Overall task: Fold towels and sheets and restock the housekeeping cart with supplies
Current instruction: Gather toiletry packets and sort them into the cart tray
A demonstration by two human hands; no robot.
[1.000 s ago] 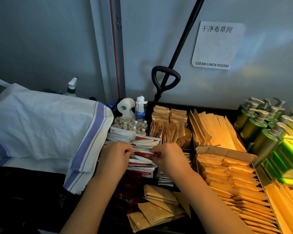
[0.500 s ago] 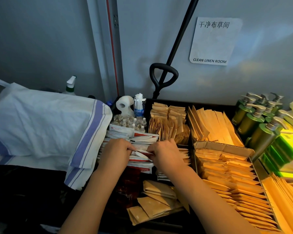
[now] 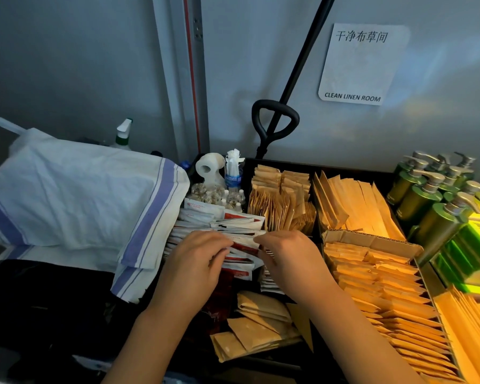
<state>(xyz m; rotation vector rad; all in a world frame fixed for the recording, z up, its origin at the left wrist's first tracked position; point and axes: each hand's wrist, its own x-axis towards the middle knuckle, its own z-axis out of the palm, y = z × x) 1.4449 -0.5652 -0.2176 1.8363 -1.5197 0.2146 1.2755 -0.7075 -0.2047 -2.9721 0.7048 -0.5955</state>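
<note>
Down in the head view, both hands work at a stack of white-and-red sachets (image 3: 233, 225) standing in a compartment of the housekeeping cart tray (image 3: 286, 163). The left hand (image 3: 194, 261) has its fingers curled onto the left part of the stack, thumb and fingertips pinching packets. The right hand (image 3: 291, 256) meets it from the right, its fingers bent and pinching the same row of sachets, so neither hand is spread wide. Left of the sachets lies a folded white cloth with blue stripes (image 3: 81, 200), its edge hanging down beside the left wrist. Far behind the stack stand a toilet roll (image 3: 208, 167) and small clear bottles (image 3: 214, 194). Right of the hands, brown paper packets (image 3: 280, 200) fill the far compartments and a cardboard box (image 3: 372, 239) holds more. Green pump bottles (image 3: 427, 195) crowd the far right. A sign (image 3: 360, 65) on the wall reads CLEAN LINEN ROOM.
</note>
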